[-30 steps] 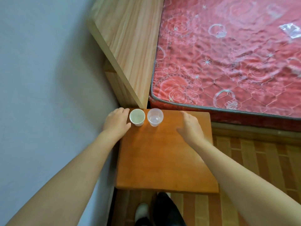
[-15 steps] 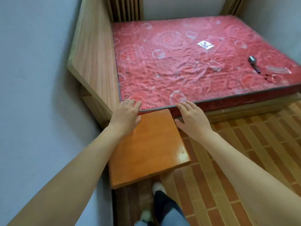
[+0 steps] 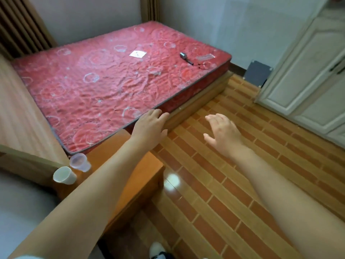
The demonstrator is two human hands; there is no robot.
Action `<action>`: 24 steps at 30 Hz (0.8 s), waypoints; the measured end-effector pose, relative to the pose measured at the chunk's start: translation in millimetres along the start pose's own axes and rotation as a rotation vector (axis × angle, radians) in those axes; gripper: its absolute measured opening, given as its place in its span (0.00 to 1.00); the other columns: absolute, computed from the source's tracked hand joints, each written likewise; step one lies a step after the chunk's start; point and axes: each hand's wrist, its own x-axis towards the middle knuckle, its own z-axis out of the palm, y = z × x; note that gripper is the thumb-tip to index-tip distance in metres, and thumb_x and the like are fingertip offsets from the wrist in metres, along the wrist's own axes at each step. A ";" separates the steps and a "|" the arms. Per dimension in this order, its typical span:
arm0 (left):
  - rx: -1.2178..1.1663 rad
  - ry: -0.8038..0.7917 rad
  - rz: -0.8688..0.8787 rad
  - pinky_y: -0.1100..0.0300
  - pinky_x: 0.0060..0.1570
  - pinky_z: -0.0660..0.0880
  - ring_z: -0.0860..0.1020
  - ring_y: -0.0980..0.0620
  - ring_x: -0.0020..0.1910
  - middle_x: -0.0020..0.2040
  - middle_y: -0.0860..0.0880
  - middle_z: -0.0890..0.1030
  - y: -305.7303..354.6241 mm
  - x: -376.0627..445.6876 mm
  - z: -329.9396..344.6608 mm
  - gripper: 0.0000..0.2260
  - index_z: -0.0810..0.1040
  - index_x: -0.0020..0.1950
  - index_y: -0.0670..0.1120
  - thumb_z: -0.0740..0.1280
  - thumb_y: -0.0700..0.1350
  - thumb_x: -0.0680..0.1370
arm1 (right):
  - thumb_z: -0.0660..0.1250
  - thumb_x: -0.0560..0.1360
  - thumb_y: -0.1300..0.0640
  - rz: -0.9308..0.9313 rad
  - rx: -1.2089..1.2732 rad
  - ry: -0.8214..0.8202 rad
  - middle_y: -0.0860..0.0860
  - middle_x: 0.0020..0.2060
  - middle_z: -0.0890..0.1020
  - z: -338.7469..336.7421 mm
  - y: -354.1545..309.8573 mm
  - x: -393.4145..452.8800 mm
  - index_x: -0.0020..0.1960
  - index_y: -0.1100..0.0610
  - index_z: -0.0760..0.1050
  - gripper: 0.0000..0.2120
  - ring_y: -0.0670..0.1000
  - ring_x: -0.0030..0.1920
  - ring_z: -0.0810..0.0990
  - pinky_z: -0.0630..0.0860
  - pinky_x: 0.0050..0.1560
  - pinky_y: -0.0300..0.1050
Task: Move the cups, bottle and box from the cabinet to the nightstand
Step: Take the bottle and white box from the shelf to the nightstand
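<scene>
From my remote feed I see two bare forearms, uncovered from the bottom of the view to the wrists, ending in a bare left hand [image 3: 149, 128] and a bare right hand [image 3: 223, 134] with no rings, watch or gloves on the fingers [image 3: 210, 117] or wrists. At the lower left corner a sliver of pale, light-coloured short sleeve [image 3: 28, 257] edges the left upper arm. At the bottom edge I make out a white rounded shoe toe [image 3: 156, 249] beneath a dark trouser leg [image 3: 168, 256].
</scene>
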 end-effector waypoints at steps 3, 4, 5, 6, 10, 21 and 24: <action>0.007 -0.005 0.092 0.53 0.65 0.65 0.64 0.45 0.69 0.69 0.44 0.68 55.5 10.2 4.2 0.24 0.62 0.72 0.46 0.62 0.49 0.77 | 0.62 0.75 0.50 0.113 0.004 0.016 0.55 0.69 0.68 -11.5 46.8 -40.6 0.71 0.59 0.61 0.27 0.55 0.72 0.61 0.60 0.70 0.51; 0.006 -0.010 0.122 0.53 0.65 0.65 0.64 0.45 0.69 0.69 0.45 0.68 75.7 12.8 6.1 0.24 0.63 0.71 0.47 0.63 0.49 0.77 | 0.62 0.76 0.50 0.151 0.011 0.016 0.54 0.70 0.68 -15.0 62.5 -55.9 0.71 0.58 0.61 0.27 0.55 0.72 0.60 0.60 0.70 0.51; 0.003 -0.018 0.150 0.53 0.64 0.66 0.65 0.46 0.69 0.69 0.45 0.69 96.9 15.8 8.1 0.23 0.64 0.71 0.47 0.63 0.49 0.77 | 0.62 0.76 0.50 0.190 0.018 0.016 0.54 0.70 0.67 -18.4 78.9 -72.4 0.71 0.58 0.60 0.27 0.55 0.72 0.60 0.59 0.71 0.51; -0.006 -0.024 0.177 0.53 0.63 0.67 0.65 0.46 0.68 0.68 0.45 0.69 118.9 18.4 9.5 0.23 0.65 0.71 0.47 0.63 0.49 0.77 | 0.61 0.76 0.50 0.228 0.023 0.019 0.54 0.70 0.67 -22.1 95.3 -90.1 0.71 0.58 0.60 0.27 0.55 0.72 0.60 0.59 0.71 0.50; -0.066 -0.040 0.264 0.52 0.59 0.70 0.65 0.47 0.68 0.67 0.47 0.70 210.4 24.7 16.5 0.23 0.65 0.70 0.49 0.64 0.49 0.76 | 0.61 0.76 0.51 0.373 0.038 0.024 0.54 0.71 0.67 -39.3 159.4 -166.8 0.72 0.58 0.60 0.27 0.54 0.73 0.60 0.59 0.72 0.50; -0.136 -0.071 0.507 0.52 0.60 0.69 0.65 0.47 0.69 0.68 0.47 0.70 408.4 8.4 27.3 0.24 0.64 0.71 0.49 0.64 0.51 0.76 | 0.61 0.77 0.53 0.665 0.031 0.072 0.54 0.71 0.66 -85.5 281.0 -342.6 0.71 0.58 0.61 0.25 0.54 0.73 0.60 0.59 0.72 0.50; -0.138 -0.057 0.560 0.52 0.60 0.70 0.64 0.47 0.69 0.68 0.47 0.69 444.0 7.3 25.5 0.24 0.64 0.71 0.49 0.64 0.52 0.76 | 0.60 0.77 0.52 0.714 0.023 0.088 0.54 0.71 0.66 -89.6 296.1 -373.8 0.71 0.58 0.61 0.25 0.54 0.73 0.60 0.59 0.72 0.50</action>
